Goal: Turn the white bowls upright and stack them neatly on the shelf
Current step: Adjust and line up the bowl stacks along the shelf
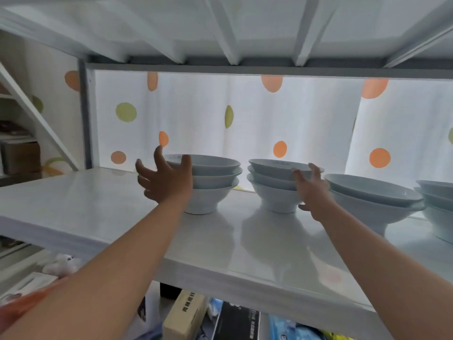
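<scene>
Head view. On a glossy white shelf board, in a row, upright white footed ceramic bowls: a left stack of three, a middle stack of three, a right stack of two, and a further stack cut off at the frame's edge. At the left stack's near side, the left hand, fingers spread and loose, thumb against the top rim. Against the middle stack's right side, the right hand, fingers nearly straight, tips on the top rim, thumb low near the foot. Behind, a white curtain with orange and green dots. Beneath the shelf, a beige cardboard box.
</scene>
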`<state>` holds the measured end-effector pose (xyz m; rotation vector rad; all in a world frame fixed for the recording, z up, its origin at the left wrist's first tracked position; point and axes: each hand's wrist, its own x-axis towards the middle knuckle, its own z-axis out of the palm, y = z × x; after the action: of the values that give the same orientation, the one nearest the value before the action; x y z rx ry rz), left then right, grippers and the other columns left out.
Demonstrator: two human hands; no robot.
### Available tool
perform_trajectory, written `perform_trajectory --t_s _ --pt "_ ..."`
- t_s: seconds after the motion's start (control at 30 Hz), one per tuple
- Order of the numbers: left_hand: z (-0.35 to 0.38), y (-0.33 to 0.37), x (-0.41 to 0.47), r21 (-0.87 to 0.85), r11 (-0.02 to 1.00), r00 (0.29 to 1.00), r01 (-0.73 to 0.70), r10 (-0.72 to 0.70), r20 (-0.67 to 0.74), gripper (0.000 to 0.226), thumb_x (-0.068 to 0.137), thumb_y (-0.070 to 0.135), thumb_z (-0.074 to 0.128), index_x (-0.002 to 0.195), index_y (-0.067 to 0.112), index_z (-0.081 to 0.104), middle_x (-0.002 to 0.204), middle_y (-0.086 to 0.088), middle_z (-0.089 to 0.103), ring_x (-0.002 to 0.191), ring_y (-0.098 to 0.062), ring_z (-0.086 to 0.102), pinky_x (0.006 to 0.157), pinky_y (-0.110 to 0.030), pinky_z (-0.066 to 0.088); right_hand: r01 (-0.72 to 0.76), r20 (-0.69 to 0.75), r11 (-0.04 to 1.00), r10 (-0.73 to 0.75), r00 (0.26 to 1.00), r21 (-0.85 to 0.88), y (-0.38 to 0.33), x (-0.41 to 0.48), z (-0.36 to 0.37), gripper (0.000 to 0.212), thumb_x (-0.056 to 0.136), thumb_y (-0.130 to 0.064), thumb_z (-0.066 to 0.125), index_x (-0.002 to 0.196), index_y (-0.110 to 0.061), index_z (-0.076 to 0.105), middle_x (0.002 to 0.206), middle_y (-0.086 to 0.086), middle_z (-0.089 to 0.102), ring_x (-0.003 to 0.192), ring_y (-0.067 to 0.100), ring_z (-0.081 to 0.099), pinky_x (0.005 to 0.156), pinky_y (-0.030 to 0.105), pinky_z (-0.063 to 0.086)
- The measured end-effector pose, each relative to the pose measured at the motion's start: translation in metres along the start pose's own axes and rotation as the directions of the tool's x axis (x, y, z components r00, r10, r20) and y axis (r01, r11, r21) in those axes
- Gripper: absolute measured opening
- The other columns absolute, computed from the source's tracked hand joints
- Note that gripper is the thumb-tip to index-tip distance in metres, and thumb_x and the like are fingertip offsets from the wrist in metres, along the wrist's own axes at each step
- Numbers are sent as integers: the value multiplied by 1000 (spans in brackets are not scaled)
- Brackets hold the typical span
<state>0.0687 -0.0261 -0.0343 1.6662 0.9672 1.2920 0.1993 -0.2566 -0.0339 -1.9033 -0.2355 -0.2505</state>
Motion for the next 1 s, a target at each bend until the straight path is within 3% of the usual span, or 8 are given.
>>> perform_trajectory --t_s 0.13,0.27,0.37,0.47,0.73,1.0 --pt "6 -7 4 -176 981 983 87 -56 173 58 83 53 48 138 40 35 155 -9 16 140 -34 23 109 -52 31 -33 -77 996 40 996 88 -3 5 11 63 84 -59 45 140 -40 23 151 13 20 124 38 40 100 57 42" --pt "9 -9 10 -262 963 987 67 -26 156 46 80 51 47 122 32 43 138 -10 41 123 -33 44 102 -49 40 -55 -111 993 67 992 109 -3 10 13 57 82 -55 46 134 -37 29 145 12 27 110 36 45 98 54 44" --pt "12 -9 15 -261 963 987 73 -32 158 33 79 51 46 106 32 41 132 -9 45 114 -31 49 97 -48 45 -69 -148 995 80 986 77 -5 12 14 43 82 -49 46 115 -23 37 132 13 33 89 33 46 85 46 47" --pt "18 -8 16 -248 967 988 52 -14 153 28 81 48 49 99 30 38 131 -8 44 107 -28 52 88 -39 46 -81 -148 996 87 985 41 -6 13 13 39 81 -49 45 106 -20 36 122 12 35 84 32 47 88 49 49" --pt "42 -11 36 -283 956 992 72 -39 122 39 78 48 55 102 20 40 122 -10 48 105 -31 54 92 -43 47 -82 -60 997 83 995 8 -9 10 16 40 81 -49 47 105 -18 38 115 8 30 87 28 47 87 51 52" --pt "50 -23 65 -325 945 982 46 17 187 52 84 43 51 132 27 37 136 -12 42 118 -30 48 90 -35 40 -83 -30 995 85 996 48 -15 0 30 40 84 -50 42 118 -29 40 120 7 27 85 21 47 95 50 47"
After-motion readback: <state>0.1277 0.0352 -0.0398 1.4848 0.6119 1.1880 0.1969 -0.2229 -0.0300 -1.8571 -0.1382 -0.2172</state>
